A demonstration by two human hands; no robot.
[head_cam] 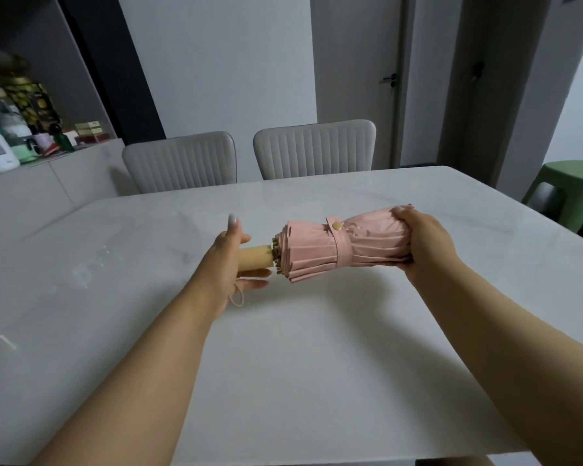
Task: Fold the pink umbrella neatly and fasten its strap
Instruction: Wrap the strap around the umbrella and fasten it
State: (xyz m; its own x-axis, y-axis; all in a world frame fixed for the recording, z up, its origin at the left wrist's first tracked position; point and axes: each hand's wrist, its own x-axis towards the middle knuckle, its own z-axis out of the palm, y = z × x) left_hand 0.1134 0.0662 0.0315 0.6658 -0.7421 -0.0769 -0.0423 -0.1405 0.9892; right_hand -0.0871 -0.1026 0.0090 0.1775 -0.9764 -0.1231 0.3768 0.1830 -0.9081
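A white marble-look table fills the lower frame, and just above its middle the pink umbrella is held off the surface, its long axis running left to right and tilted slightly up toward the right. The right hand is cupped and closed around the canopy's far end at right of centre; the left hand wraps loosely around the wooden handle at left of centre, thumb raised, a wrist cord dangling below it. Between the hands the strap circles the pleats, its gold snap apparently closed, so the likely remaining step is lowering it to the table.
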